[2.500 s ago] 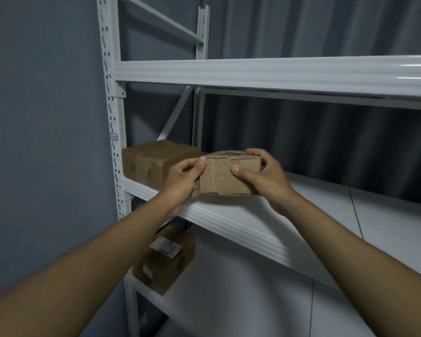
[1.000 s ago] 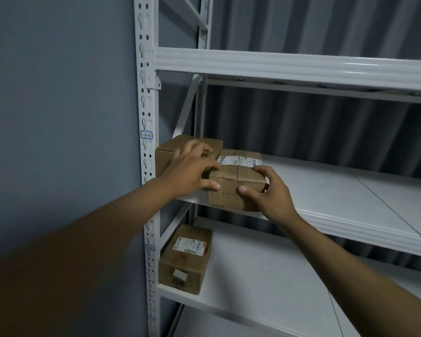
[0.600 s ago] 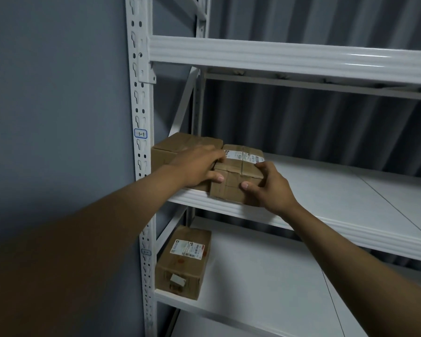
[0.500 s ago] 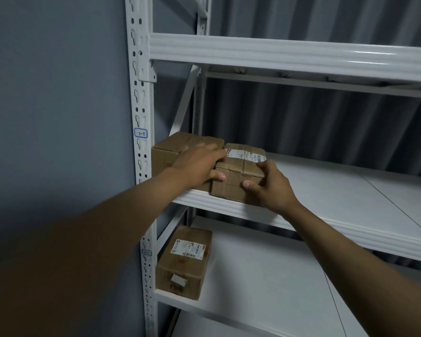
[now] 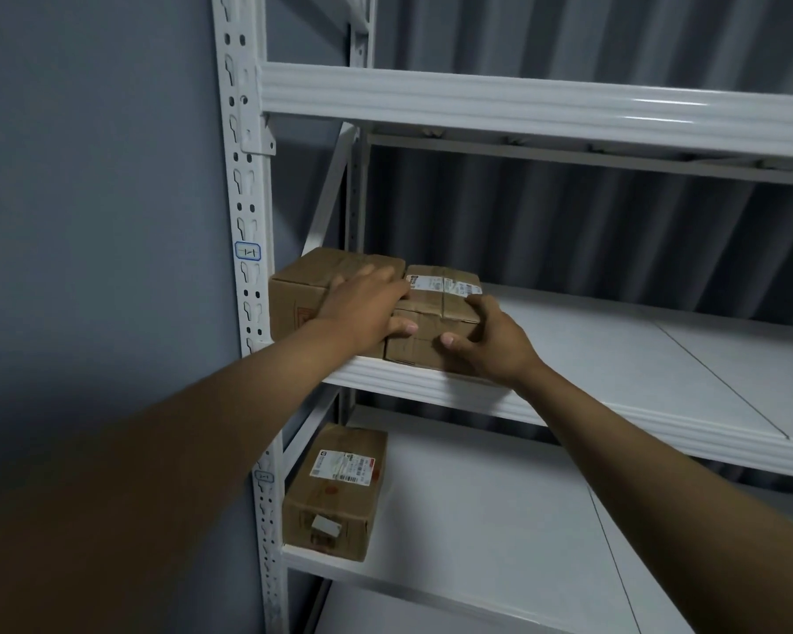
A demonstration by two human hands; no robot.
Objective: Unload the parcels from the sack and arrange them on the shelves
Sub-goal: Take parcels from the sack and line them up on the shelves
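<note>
While both hands are steadying it, the small parcel [image 5: 436,322] is now sitting on the middle shelf [image 5: 614,354], pushed in from the front lip against the larger parcel [image 5: 312,295]. The left hand [image 5: 362,308] is lying flat across both boxes; the right hand [image 5: 491,345] is gripping the near right corner. Label up, its long axis is running front to back, so this placement looks nearly finished.
</note>
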